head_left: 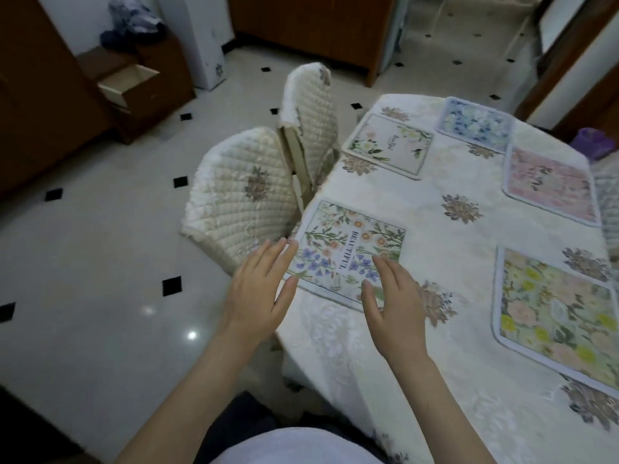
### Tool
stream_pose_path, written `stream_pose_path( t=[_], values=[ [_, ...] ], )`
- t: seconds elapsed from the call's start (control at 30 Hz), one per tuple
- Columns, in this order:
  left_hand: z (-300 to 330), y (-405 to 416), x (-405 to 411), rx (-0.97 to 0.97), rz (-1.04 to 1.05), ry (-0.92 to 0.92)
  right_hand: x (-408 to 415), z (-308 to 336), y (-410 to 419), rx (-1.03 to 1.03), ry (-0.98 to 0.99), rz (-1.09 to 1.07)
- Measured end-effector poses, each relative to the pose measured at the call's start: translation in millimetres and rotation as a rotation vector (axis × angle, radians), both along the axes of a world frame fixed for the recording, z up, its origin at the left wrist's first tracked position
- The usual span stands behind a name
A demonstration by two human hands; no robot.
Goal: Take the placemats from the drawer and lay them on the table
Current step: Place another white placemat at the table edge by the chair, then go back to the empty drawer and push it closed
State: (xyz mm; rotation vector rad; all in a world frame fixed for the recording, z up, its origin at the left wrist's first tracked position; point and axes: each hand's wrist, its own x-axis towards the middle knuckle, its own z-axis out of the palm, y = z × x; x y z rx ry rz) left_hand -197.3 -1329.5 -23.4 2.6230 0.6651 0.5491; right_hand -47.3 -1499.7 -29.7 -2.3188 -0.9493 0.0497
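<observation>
A floral placemat printed "BEAUTIFUL" (348, 249) lies flat at the near left edge of the table (435, 380). My left hand (258, 289) hovers at its left edge, fingers straight, fingertips at the mat's corner. My right hand (395, 306) is spread over its near right corner, fingers straight. Several other mats lie on the cloth: a white-flower one (390, 145), a blue one (475, 123), a pink one (549, 185) and a yellow-green one (556, 306). The wooden drawer (129, 83) stands pulled out at the far left.
Two chairs with quilted cream covers (237, 192) (306, 105) stand against the table's left side. Tiled floor spreads to the left. Brown cabinets (318, 25) line the back wall. A purple object (593, 140) sits beyond the table's far right corner.
</observation>
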Motion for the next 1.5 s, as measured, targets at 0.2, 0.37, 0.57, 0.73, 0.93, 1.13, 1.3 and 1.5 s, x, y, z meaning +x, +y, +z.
stream_pose_path(
  t=[0.2,0.37,0.57,0.73,0.93,1.13,1.3,1.5],
  values=[
    [5,53,-77,0.013,0.203,0.034,-49,1,82,0.015,-0.027,0.217],
    [4,102,-167,-0.012,0.377,0.111,-115,0,158,0.075,-0.002,0.347],
    [4,164,-271,-0.011,0.547,0.119,-200,-4,252,0.103,0.017,0.498],
    [-13,201,-328,-0.042,0.61,0.182,-250,-16,312,0.016,0.001,0.646],
    [-67,215,-364,-0.22,0.695,0.251,-267,-45,355,-0.144,0.042,0.735],
    [-74,295,-373,-0.26,0.758,0.265,-262,-54,439,-0.165,0.067,0.747],
    [-68,409,-367,-0.258,0.81,0.275,-252,-62,551,-0.112,0.1,0.754],
    [-39,554,-332,-0.206,0.746,0.279,-218,-39,684,-0.059,0.105,0.678]
  ],
)
